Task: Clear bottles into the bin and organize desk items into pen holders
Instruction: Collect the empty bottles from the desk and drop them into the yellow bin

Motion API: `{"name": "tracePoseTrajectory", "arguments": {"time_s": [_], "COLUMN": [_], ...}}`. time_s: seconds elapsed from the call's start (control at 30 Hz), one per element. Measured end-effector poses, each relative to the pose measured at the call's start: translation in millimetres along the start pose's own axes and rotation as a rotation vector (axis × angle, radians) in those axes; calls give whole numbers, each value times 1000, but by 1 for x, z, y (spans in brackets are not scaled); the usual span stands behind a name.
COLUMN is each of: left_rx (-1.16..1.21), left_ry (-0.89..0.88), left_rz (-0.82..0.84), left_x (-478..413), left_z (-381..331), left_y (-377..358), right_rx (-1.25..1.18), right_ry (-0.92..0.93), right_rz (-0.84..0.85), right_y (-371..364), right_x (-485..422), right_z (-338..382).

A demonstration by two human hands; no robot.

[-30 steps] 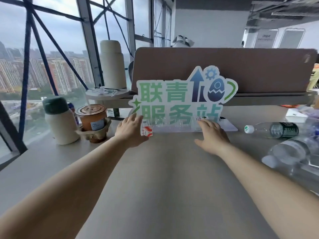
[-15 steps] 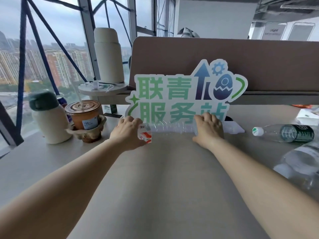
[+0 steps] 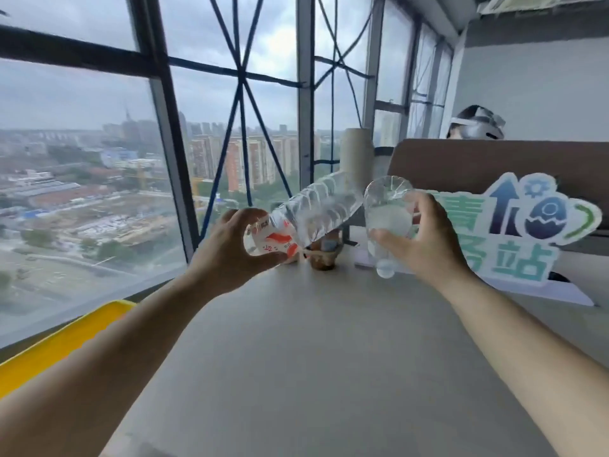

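My left hand (image 3: 227,249) grips a clear ribbed plastic bottle (image 3: 316,212) by its red-and-white labelled end, holding it tilted above the desk. My right hand (image 3: 425,239) holds a second clear bottle (image 3: 387,219) with its base up and its cap end pointing down at the desk. Both bottles are lifted off the grey desk (image 3: 329,357) and nearly touch in the middle. A yellow bin edge (image 3: 62,341) shows at the lower left, beside the desk.
A green-and-blue cut-out sign (image 3: 527,232) stands at the right in front of a brown partition (image 3: 494,159). A brown cup (image 3: 324,255) sits behind the bottles, mostly hidden. A person with a headset (image 3: 478,125) sits beyond the partition. Large windows fill the left.
Both hands closed on bottles lying by the sign and lifted them off the desk. The view swung left toward the window, and the yellow bin edge came into sight.
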State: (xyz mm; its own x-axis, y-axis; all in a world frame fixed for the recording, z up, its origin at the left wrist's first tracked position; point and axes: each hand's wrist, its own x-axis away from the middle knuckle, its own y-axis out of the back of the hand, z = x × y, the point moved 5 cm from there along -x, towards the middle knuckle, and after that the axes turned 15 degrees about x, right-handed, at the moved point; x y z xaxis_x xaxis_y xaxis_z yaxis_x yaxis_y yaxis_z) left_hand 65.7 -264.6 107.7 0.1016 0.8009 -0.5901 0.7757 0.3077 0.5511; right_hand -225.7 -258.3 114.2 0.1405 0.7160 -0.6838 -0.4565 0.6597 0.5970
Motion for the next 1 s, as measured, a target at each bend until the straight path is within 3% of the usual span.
{"name": "tracePoseTrajectory", "arguments": {"time_s": [0.17, 0.4, 0.6, 0.87, 0.93, 1.0], "left_rx": [-54, -190, -140, -148, -280, -426], "left_ry": [99, 224, 281, 298, 488, 852], "left_rz": [-216, -405, -442, -451, -412, -300], "left_x": [65, 147, 162, 104, 86, 93], "left_z": [33, 106, 179, 278, 322, 371], "left_y": [151, 305, 359, 396, 402, 403], "right_rx": [-413, -602, -679, -755, -714, -415], "right_ry": [156, 371, 421, 328, 316, 316], "right_rz": [116, 201, 229, 179, 240, 507], "right_y": [-46, -119, -185, -289, -335, -400], "right_x": [20, 67, 87, 71, 64, 69], "right_z": [171, 361, 453, 516, 525, 523]}}
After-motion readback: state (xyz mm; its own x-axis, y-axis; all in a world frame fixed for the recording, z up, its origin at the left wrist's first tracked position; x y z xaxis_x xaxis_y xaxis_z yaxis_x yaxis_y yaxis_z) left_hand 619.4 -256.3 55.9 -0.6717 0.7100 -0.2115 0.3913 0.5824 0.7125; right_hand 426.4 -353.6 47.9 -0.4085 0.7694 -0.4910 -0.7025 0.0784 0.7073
